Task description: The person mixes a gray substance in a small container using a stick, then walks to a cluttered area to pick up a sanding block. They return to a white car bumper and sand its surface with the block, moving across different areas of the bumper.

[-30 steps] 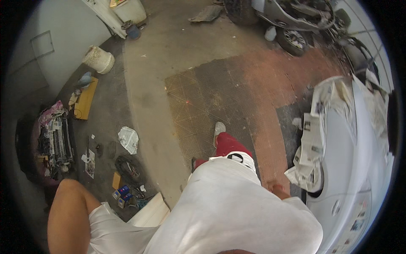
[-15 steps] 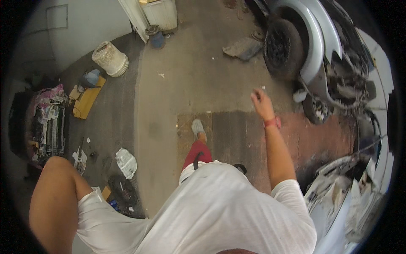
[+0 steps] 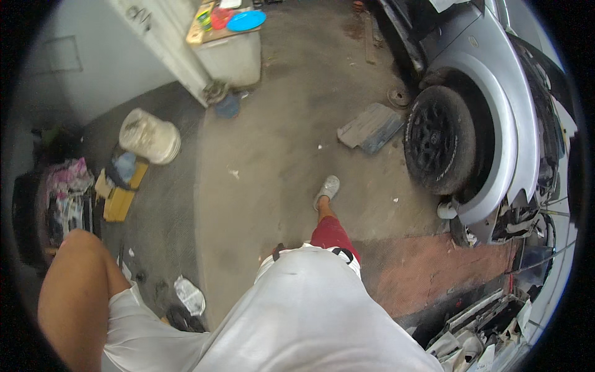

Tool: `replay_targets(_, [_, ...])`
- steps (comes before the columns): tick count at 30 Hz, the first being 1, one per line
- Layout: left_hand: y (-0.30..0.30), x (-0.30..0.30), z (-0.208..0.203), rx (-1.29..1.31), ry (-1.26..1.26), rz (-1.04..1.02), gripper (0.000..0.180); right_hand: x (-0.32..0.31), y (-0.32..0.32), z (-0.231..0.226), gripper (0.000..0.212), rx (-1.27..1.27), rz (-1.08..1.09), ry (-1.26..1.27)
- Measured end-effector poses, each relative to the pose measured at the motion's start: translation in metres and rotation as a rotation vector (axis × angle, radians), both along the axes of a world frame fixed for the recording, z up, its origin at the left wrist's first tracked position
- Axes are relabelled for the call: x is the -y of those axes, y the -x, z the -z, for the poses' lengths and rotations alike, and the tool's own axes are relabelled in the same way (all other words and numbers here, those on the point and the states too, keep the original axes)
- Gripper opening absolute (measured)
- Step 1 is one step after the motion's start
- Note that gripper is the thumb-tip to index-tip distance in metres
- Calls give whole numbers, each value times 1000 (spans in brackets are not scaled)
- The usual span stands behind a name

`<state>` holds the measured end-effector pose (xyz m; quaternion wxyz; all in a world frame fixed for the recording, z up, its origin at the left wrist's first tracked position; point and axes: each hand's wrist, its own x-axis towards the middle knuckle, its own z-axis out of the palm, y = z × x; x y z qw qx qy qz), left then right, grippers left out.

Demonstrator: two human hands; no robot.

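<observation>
Neither of my hands shows at this moment. My left arm (image 3: 77,291) is raised and bent at the left edge, its elbow pointing up the picture, and the hand lies out of sight. In the picture the elbow overlaps the near end of a heap of papers and pink wrapping (image 3: 67,192). Below my white shirt (image 3: 304,291), one leg in red shorts (image 3: 334,235) reaches forward, with a grey clog (image 3: 328,189) on the concrete floor. My right arm is not visible.
To the right stands a silver car (image 3: 514,136) with a black wheel (image 3: 431,139); a grey flat panel (image 3: 372,127) lies beside it. At left are a dirty white bucket (image 3: 149,137) and flattened cardboard (image 3: 119,201). A blue plate (image 3: 246,21) rests on a white cabinet (image 3: 232,62) ahead.
My right hand and forearm have left the view. I have moved forward, so the car, bucket and cabinet sit nearer. The clog showing is now farther right.
</observation>
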<state>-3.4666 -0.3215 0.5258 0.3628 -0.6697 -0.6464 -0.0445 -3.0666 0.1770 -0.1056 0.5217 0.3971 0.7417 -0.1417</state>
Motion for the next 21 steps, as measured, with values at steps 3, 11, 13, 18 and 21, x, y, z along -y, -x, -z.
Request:
replay_targets(3, [126,-37,11,-18,20,27,52,-19,116,34,55,-30,8,20])
replay_targets(11, [435,-104,-5,-3,-38,91,51,-61,780,-7,61,-946,-67,103])
replay_targets(13, [512,-109,1,-17,-82,123,51,-57,952,-103,53,-1164,-229,86])
replay_targets(18, [698,-100,17,-105,-88,112,51,-3,1240,-224,40,-1579,-156,276])
replay_targets(21, [818,-97,9,-172,-79,124,51,14,1319,-199,42,-1506,-122,262])
